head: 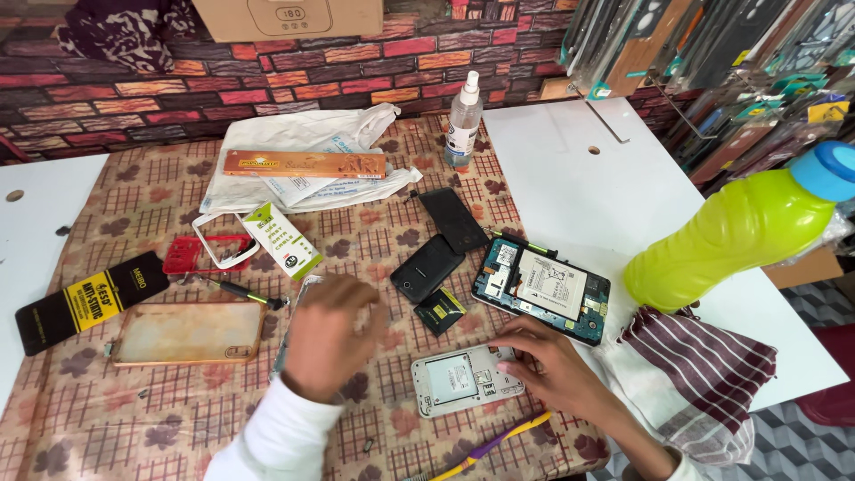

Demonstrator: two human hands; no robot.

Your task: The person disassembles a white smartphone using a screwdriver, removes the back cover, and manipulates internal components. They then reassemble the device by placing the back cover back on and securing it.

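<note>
Head view: I am looking down at a patterned tablecloth (178,401) strewn with phone parts. My right hand (552,361) is resting flat, fingers spread and gripping nothing, with its fingertips (509,343) pressing the right end of the white opened phone (463,379), which is lying near the table's near edge, back cover off. My left hand (331,334) is hovering left of that phone, knuckles up and fingers curled under; I cannot tell whether it is holding anything. Just beyond the white phone a small loose battery (439,311) is lying, and to the far right an opened tablet (543,285). To do this well, I judge I should be keeping the phone pinned steady and working gently around its exposed bay.
</note>
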